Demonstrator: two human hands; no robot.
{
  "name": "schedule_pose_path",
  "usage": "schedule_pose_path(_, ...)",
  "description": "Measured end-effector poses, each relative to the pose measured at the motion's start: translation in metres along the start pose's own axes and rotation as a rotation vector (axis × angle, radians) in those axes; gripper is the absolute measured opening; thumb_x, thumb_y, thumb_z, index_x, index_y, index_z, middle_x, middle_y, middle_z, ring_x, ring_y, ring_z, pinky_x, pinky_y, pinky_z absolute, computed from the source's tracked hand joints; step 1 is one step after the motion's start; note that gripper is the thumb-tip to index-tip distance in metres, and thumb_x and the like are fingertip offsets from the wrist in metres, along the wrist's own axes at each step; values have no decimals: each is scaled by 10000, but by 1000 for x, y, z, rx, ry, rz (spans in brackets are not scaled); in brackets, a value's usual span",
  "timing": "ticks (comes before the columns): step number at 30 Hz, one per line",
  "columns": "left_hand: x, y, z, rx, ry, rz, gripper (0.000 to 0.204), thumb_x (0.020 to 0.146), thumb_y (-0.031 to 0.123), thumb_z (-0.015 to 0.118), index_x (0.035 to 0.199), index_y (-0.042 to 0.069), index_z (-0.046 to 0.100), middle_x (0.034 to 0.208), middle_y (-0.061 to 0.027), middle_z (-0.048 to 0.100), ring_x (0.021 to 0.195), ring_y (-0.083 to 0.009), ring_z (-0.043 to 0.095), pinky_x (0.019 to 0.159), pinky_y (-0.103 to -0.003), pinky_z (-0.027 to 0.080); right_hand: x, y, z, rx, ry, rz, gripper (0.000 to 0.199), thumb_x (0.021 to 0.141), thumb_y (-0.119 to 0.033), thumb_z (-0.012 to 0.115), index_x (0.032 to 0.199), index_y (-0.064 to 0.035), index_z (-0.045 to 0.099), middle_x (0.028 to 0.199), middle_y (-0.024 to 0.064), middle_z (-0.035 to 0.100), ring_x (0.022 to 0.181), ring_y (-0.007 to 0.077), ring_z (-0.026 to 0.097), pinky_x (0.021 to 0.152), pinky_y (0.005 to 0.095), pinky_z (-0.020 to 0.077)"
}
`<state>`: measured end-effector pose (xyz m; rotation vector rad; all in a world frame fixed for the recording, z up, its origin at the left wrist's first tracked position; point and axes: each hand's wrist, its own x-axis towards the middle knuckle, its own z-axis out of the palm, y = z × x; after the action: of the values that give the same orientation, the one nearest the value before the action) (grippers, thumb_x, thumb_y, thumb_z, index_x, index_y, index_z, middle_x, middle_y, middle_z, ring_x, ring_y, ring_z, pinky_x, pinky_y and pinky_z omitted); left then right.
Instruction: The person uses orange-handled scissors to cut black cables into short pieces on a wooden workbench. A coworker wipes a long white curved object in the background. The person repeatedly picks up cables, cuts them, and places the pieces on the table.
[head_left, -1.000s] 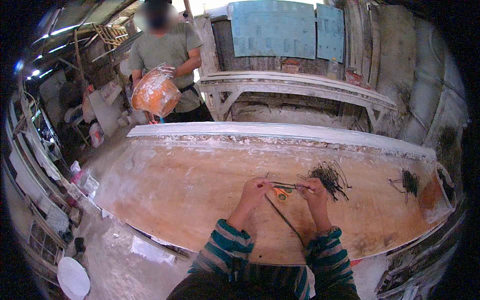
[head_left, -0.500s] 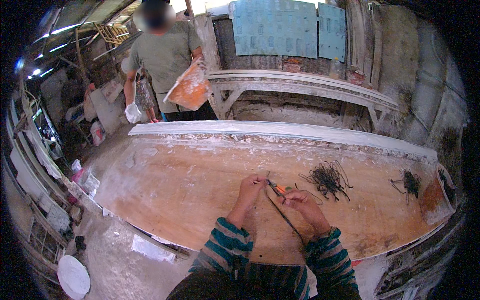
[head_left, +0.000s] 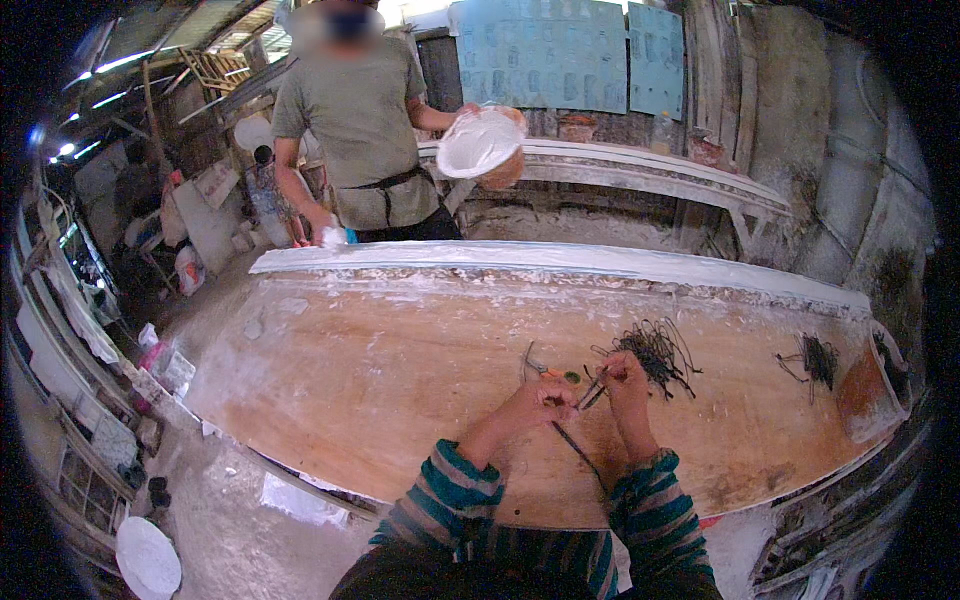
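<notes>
Two hands [head_left: 580, 395] in pinched grip on thin dark wire [head_left: 575, 450], wire tangle [head_left: 655, 352] beside, bystander's white bowl [head_left: 478, 145] beyond.

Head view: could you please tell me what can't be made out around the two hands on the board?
- Left hand: what its fingers pinch is too small to tell.
- Right hand: its grip on the thin dark wire is hidden by the fingers.
- Dark wire pile: single strands blur together.
- Board: right end bends into the dark fisheye rim.

Two wire bundles [head_left: 655, 352] [head_left: 815, 358], one counter [head_left: 380, 380], two hands [head_left: 535, 400] [head_left: 625, 375], one bowl [head_left: 480, 145], one other person [head_left: 360, 120].
</notes>
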<state>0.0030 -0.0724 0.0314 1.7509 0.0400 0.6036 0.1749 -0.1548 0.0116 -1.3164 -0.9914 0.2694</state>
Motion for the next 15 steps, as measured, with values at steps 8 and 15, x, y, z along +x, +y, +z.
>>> schedule_pose_path(8, 2, -5, 10, 13, 6, -41, 159, 756, 149, 666, 772, 49, 543, 717, 27, 468, 663, -66, 440, 566, -217, 365, 0, -5, 8, 136, 18, 82, 135, 812, -36, 552, 941, -39, 592, 827, -9, 547, 694, 63, 456, 613, 198, 375)
schedule_pose_path(15, 3, -2, -14, 160, 523, -236, 133, 740, 133, 665, 780, 38, 581, 698, 4, 543, 648, -78, 481, 557, -224, 378, -4, -25, 4, 114, 17, 59, 70, 787, -96, 615, 810, -33, 635, 842, 3, 561, 692, 68, 472, 618, 213, 382)
